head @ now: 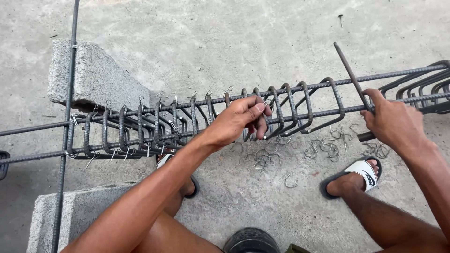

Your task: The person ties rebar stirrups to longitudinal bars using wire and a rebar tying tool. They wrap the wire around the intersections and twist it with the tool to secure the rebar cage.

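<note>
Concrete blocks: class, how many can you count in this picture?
2. One concrete block lies upper left behind the rebar cage; the other concrete block sits at the lower left edge, partly cut off. More may be hidden.

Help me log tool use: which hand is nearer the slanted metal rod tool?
Right. The right hand grips the slanted metal rod tool at the rebar cage; the left hand pinches a stirrup further along, apart from it.

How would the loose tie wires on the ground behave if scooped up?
The tie wires look thin and bent, so probably light and easily deformed. They lie tangled in clumps, so several would likely lift together. Hooked ends may snag the left hand.
</note>
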